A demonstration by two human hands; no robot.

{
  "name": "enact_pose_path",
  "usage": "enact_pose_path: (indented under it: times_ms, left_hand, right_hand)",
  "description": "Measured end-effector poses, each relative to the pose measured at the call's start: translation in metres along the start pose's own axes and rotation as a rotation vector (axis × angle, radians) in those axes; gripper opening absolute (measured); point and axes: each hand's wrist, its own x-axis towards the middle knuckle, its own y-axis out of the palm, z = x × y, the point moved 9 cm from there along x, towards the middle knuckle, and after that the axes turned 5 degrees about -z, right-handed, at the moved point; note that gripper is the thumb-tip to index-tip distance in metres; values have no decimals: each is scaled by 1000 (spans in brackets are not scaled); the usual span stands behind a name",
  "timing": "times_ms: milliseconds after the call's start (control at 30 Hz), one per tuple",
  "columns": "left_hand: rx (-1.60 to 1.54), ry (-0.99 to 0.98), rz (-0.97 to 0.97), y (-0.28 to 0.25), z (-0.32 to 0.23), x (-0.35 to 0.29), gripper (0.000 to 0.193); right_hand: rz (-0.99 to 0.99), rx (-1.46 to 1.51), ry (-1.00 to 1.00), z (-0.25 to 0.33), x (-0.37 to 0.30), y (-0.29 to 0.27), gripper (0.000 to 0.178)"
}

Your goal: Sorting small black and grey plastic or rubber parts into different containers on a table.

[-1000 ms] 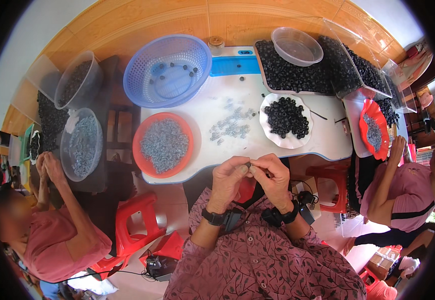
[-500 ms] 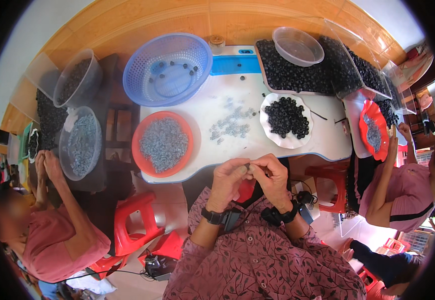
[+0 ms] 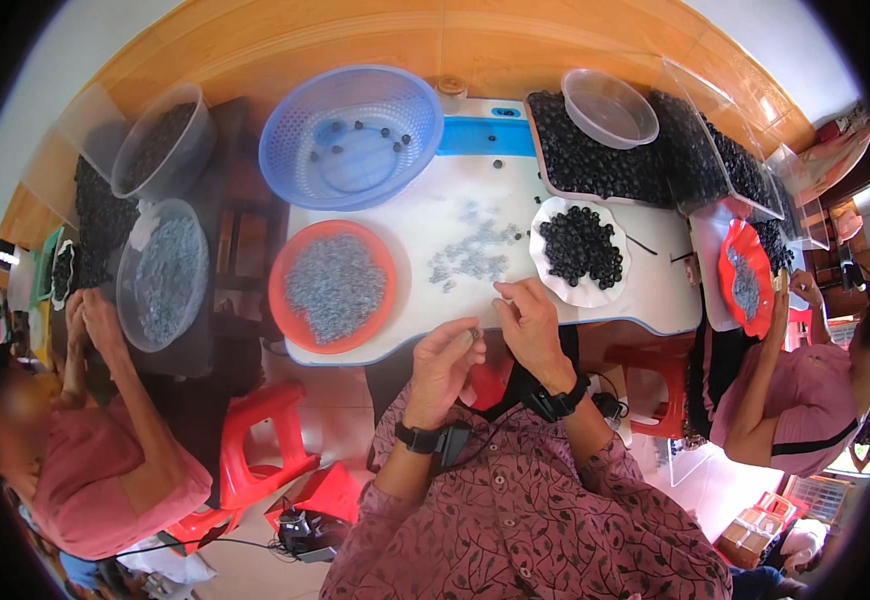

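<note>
My left hand (image 3: 442, 368) is in front of the table's near edge, its thumb and fingers pinched on a small dark ring-shaped piece (image 3: 476, 334). To its right, my right hand (image 3: 532, 335) is raised, its thumb and fingertips apart with nothing visible between them. Ahead of that hand stands a white scalloped plate (image 3: 549, 283) heaped with black ring-shaped pieces (image 3: 580, 243). Loose small clear pieces (image 3: 472, 252) are scattered on the white table (image 3: 425, 205). An orange-red bowl (image 3: 277, 283) at the left is full of similar clear pieces (image 3: 337, 288).
A blue perforated basket (image 3: 275, 140) with several dark pieces is at the back. A tray of black pieces (image 3: 580, 165) carries a clear bowl (image 3: 610, 108). Co-workers sit on the left (image 3: 115, 480) and right (image 3: 795, 405). Red stools (image 3: 255, 440) stand below the table.
My hands, joined at the small dark piece before, have separated. The right one has moved forward toward the table and opened; the left keeps the piece. The whole view has shifted slightly.
</note>
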Motion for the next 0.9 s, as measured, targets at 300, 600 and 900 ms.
enact_pose_path:
  times_ms: [300, 600, 900]
  left_hand:
    - [-31, 14, 3, -10, -2, 1, 26]
    - [-35, 14, 3, -12, 1, 3, 26]
    - [-56, 17, -13, -12, 1, 0, 26]
  right_hand:
    - [-3, -249, -60, -11, 4, 8, 17]
    - [-43, -242, -12, -19, 8, 9, 13]
    - [-110, -277, -61, -13, 7, 9, 15]
